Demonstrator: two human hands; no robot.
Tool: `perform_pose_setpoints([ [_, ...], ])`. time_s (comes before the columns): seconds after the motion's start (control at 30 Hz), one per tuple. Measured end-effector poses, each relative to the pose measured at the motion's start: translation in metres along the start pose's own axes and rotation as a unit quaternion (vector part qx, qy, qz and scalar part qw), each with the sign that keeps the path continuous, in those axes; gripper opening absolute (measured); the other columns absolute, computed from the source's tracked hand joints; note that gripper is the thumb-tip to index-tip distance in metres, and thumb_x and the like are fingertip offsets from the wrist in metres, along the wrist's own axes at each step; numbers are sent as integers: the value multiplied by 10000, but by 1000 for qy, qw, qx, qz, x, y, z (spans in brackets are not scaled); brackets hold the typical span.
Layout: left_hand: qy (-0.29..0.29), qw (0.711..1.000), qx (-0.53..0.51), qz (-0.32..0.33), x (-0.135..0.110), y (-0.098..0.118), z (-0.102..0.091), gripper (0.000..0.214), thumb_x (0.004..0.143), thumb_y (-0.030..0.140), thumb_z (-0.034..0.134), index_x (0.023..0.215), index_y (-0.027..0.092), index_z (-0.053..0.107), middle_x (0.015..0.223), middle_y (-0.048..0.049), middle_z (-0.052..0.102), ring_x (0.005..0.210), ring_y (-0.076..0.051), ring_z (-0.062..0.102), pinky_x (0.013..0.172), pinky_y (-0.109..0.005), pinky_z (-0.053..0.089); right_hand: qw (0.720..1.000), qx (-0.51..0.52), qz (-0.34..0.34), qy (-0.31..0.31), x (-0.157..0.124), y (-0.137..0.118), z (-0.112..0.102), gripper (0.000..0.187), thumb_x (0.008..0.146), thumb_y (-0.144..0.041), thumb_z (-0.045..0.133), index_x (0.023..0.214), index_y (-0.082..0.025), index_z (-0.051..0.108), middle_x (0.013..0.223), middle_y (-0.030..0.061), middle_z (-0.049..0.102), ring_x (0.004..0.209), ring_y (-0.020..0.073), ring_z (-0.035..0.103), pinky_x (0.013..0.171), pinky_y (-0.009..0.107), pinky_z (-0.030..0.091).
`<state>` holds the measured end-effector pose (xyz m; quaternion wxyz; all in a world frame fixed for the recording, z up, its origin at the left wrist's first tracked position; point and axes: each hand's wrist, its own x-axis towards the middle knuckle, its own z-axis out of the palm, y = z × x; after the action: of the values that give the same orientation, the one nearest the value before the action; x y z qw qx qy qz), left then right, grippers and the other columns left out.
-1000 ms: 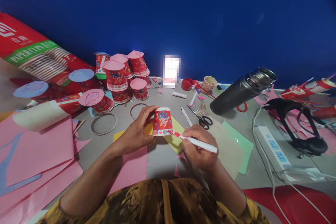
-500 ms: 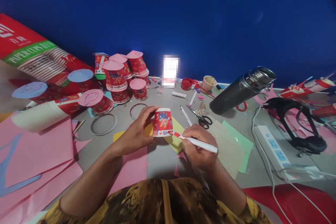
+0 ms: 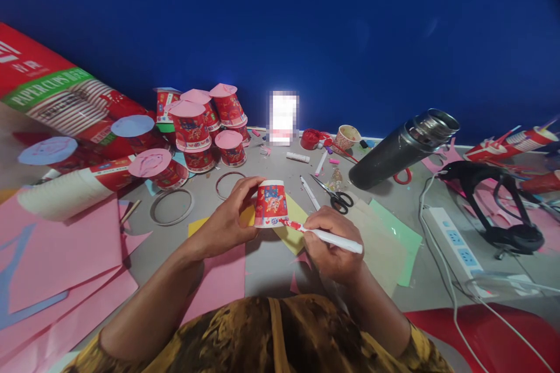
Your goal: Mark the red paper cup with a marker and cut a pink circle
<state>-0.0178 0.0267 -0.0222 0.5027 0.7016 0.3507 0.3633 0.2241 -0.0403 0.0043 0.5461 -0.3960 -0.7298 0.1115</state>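
On the head view, your left hand (image 3: 230, 218) has the upturned cup (image 3: 271, 204) between thumb and fingers, up over the table (image 3: 266, 271). And there's your right hand (image 3: 333, 259), fingers pinched around the marker (image 3: 345, 243), tip right at the cup's lower edge! Careful: squeezing too hard could buckle that paper wall, and any twist could make the tip skid.
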Motion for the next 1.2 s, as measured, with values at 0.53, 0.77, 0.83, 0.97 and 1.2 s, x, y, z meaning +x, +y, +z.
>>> perform_pose_setpoints([
  [0.53,-5,1000,-16,1,0,-3,0,836,789,173,875,1522,295,492,1535,-116,486,1502,-353,524,1321,-567,419,1000,2,13,3,-1,1,0,121,925,-122,640,905,-234,680,736,15,749,616,170,674,582,291,516],
  [0.77,-3,1000,-19,-5,0,-1,0,822,791,165,862,1517,298,500,1557,-112,484,1512,-354,524,1317,-553,422,999,12,26,22,-2,1,-1,126,917,-123,646,891,-240,684,725,12,735,604,174,663,587,299,531],
  [0.83,-4,1000,-20,-6,0,-1,0,816,791,168,863,1512,292,502,1563,-114,479,1514,-352,524,1317,-547,423,999,3,30,28,-3,2,-2,118,918,-129,652,886,-238,685,718,11,728,596,173,653,584,302,530],
  [0.97,-7,1000,-26,-9,1,-3,-1,823,796,170,861,1520,286,486,1582,-122,459,1524,-351,516,1326,-549,407,999,-5,26,29,-2,2,-2,119,917,-126,651,886,-236,684,710,8,726,581,166,647,571,294,521],
  [1.2,-8,999,-35,-7,0,-3,0,833,783,171,875,1514,300,496,1548,-110,485,1517,-356,525,1327,-547,406,1000,17,15,14,-2,1,0,136,912,-111,637,907,-239,682,724,11,742,603,168,672,572,287,522],
])
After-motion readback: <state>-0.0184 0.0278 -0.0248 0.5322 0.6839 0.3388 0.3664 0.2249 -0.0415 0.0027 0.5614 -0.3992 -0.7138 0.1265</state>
